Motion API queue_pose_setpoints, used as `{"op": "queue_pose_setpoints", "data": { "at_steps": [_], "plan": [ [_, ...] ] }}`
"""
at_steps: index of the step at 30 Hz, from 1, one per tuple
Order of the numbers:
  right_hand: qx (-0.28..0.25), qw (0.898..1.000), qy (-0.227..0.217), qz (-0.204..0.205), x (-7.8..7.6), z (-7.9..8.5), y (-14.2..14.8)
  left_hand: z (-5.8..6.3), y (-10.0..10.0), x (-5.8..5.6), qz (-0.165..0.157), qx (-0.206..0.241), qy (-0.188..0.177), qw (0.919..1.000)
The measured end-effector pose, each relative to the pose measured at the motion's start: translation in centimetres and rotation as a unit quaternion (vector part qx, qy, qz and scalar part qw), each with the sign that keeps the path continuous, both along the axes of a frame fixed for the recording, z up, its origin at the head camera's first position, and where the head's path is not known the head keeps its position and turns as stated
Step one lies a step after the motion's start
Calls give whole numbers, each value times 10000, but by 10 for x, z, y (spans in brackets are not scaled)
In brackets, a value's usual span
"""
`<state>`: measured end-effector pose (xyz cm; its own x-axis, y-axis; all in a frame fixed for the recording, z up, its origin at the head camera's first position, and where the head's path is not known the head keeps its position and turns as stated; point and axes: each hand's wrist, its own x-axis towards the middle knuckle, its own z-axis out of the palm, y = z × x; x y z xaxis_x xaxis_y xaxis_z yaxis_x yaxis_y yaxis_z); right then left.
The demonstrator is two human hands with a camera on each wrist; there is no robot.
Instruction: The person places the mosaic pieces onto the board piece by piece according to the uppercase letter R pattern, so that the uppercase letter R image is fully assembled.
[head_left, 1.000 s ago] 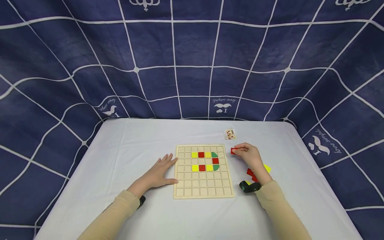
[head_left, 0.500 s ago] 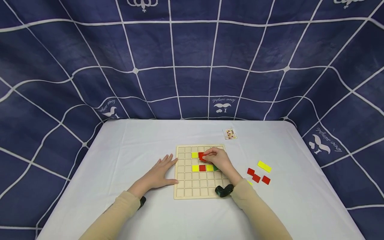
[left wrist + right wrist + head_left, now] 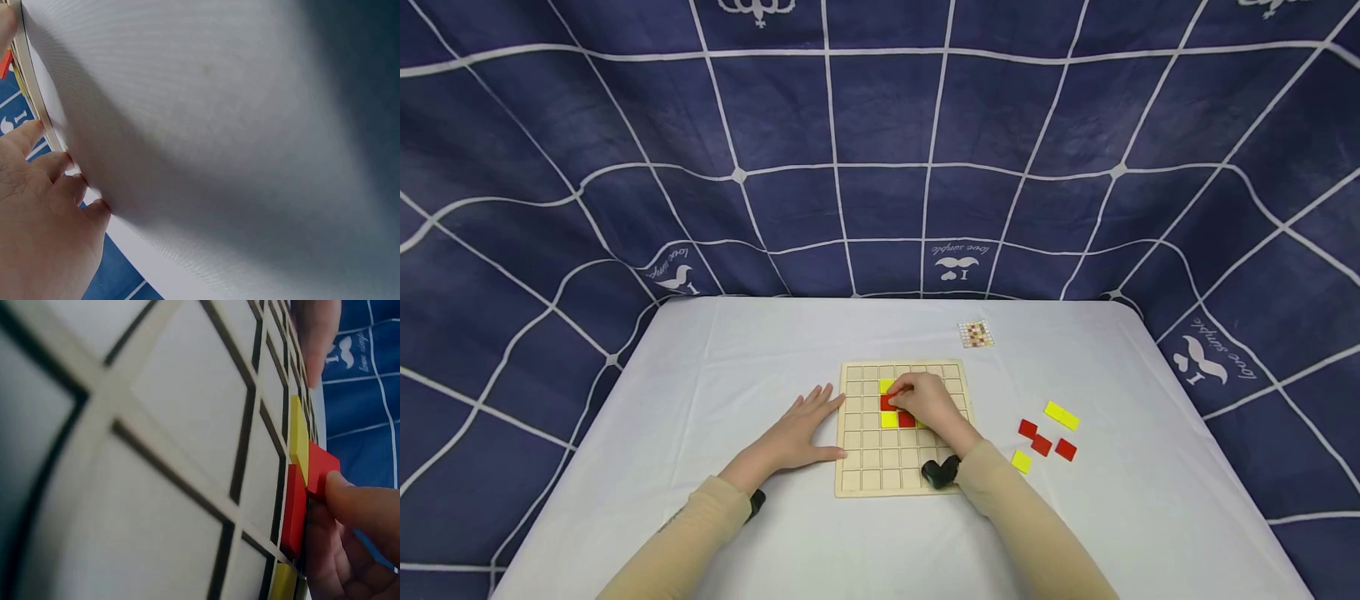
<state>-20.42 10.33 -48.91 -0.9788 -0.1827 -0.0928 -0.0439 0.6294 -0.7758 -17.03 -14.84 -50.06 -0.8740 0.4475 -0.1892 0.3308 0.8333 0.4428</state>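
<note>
The right hand (image 3: 928, 402) pinches a red square tile (image 3: 887, 402) between thumb and fingers over the wooden grid board (image 3: 871, 479). That tile is at a cell between two yellow tiles; in the right wrist view the held tile (image 3: 322, 465) stands beside a yellow tile (image 3: 299, 437) and a set red tile (image 3: 292, 515). Whether it lies flat in its cell I cannot tell. The right hand hides most of the other tiles on the board. Fingers spread, the left hand (image 3: 801, 432) rests at the board's left edge, thumb and fingertips touching it.
Loose red tiles (image 3: 1041, 446) and yellow tiles (image 3: 1061, 416) lie on the white cloth right of the board, with one yellow tile (image 3: 1021, 462) closer to it. A small pattern card (image 3: 975, 334) lies behind the board. A blue curtain (image 3: 880, 208) surrounds the table.
The right hand has carried the red tile from right of the board leftward onto it, to a cell in the tile pattern's left side. The left hand has stayed put.
</note>
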Motion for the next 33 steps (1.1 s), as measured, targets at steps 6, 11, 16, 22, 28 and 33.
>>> {"op": "queue_pose_setpoints", "data": {
  "at_steps": [6,11,16,22,28,33],
  "plan": [
    [592,9974,364,177,2,0,-4,-1,0,1,6,28,-25,10000],
    [704,9963,393,292,3,1,-4,-1,0,1,16,41,-13,10000],
    [477,9984,224,190,3,7,4,-1,0,1,33,-37,-30,10000],
    [44,9996,130,-238,2,20,31,2,-1,1,35,7,-68,10000],
    [-306,9965,70,-779,2,30,77,2,0,0,40,-9,-118,9999],
    [-277,9903,119,-1354,6,35,124,2,0,0,54,-21,-101,9999]
  ]
}}
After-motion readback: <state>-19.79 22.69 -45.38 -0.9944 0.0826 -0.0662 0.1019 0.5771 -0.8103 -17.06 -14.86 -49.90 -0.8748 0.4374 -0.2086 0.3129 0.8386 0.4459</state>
